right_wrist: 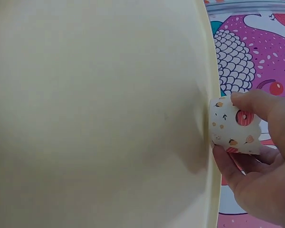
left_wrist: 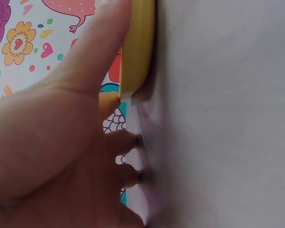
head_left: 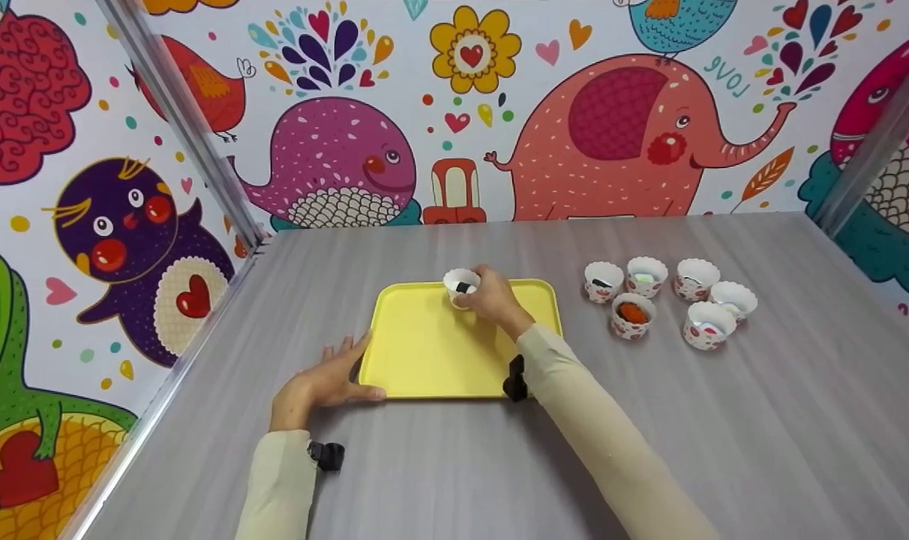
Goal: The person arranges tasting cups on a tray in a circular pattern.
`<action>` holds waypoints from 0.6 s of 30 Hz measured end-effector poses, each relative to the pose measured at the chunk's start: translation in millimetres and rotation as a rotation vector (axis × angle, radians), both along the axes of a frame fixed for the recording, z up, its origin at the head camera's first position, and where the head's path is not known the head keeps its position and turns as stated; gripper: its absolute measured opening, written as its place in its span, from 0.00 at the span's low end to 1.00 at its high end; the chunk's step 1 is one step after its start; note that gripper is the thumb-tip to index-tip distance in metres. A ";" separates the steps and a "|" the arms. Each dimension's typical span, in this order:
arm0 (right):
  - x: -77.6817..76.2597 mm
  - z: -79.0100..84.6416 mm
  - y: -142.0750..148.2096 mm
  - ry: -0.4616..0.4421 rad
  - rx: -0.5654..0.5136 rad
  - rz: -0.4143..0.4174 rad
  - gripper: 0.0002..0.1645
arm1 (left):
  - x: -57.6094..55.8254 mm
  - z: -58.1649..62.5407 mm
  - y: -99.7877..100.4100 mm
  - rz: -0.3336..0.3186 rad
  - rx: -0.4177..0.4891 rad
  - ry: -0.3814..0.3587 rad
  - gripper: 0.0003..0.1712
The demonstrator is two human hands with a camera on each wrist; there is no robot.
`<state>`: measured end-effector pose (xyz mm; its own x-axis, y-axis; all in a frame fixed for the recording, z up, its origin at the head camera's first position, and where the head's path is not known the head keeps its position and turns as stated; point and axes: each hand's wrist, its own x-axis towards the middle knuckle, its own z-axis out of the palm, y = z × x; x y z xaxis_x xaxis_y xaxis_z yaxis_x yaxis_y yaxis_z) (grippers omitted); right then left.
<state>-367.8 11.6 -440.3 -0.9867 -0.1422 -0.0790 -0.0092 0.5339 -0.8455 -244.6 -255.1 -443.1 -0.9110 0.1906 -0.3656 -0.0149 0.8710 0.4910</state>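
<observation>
A small white paper baking cup (head_left: 453, 291) with a dark piece inside is at the far rim of a yellow tray (head_left: 424, 352). My right hand (head_left: 493, 298) grips this cup between thumb and fingers. In the right wrist view, the cup (right_wrist: 232, 124) shows a printed donut pattern and is at the tray's rim (right_wrist: 213, 190). My left hand (head_left: 327, 382) touches the tray's near left corner, its fingers spread along the left side. The left wrist view shows the thumb (left_wrist: 97, 42) against the tray edge (left_wrist: 137, 52) and the other fingertips down at the table.
Several similar paper cups stand right of the tray, including one with orange contents (head_left: 633, 315), one with something dark (head_left: 603, 283) and one with pale green contents (head_left: 646, 278). A grey table (head_left: 439, 472) lies beneath, bounded by printed cartoon panels (head_left: 334, 150).
</observation>
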 end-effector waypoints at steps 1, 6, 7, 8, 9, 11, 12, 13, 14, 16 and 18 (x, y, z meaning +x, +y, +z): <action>0.0 -1.0 -1.0 -0.006 -0.005 -0.002 0.37 | 0.7 -0.7 -0.3 -0.004 0.005 -0.003 0.67; 0.7 -6.2 -6.4 0.001 -0.014 0.007 0.37 | 5.0 -4.6 -1.7 -0.004 0.017 -0.011 0.67; 0.8 -6.5 -7.2 0.008 -0.013 0.009 0.38 | 5.6 -4.9 -1.9 -0.002 0.019 -0.010 0.67; 0.7 -6.6 -8.0 0.017 -0.010 0.012 0.39 | 5.7 -5.0 -2.0 -0.001 0.022 -0.007 0.67; 0.7 -6.2 -8.6 0.021 -0.007 0.013 0.40 | 5.7 -4.8 -2.1 -0.003 0.025 -0.004 0.67; 0.2 -4.3 -8.8 0.026 0.008 0.013 0.42 | 5.1 -4.0 -2.3 -0.006 0.029 -0.002 0.67; -0.3 -2.8 -8.7 0.028 0.018 0.014 0.42 | 4.5 -3.3 -2.3 -0.006 0.029 -0.002 0.67; -0.7 -0.9 -8.2 0.027 0.021 0.017 0.43 | 4.0 -2.3 -2.2 -0.008 0.031 0.000 0.67; -1.0 1.2 -7.4 0.027 0.027 0.020 0.43 | 3.3 -1.3 -2.2 -0.011 0.029 0.002 0.67; -1.2 5.8 -4.9 0.022 0.026 0.022 0.44 | 2.3 0.6 -2.3 -0.016 0.021 0.005 0.67; -0.8 11.0 -1.3 0.018 0.016 0.019 0.45 | 1.4 2.5 -2.3 -0.023 0.016 0.008 0.67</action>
<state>-368.6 10.2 -429.3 -0.9851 -0.1598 -0.0639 -0.0344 0.5467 -0.8366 -243.2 -257.4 -440.6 -0.9093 0.2174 -0.3549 0.0092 0.8630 0.5051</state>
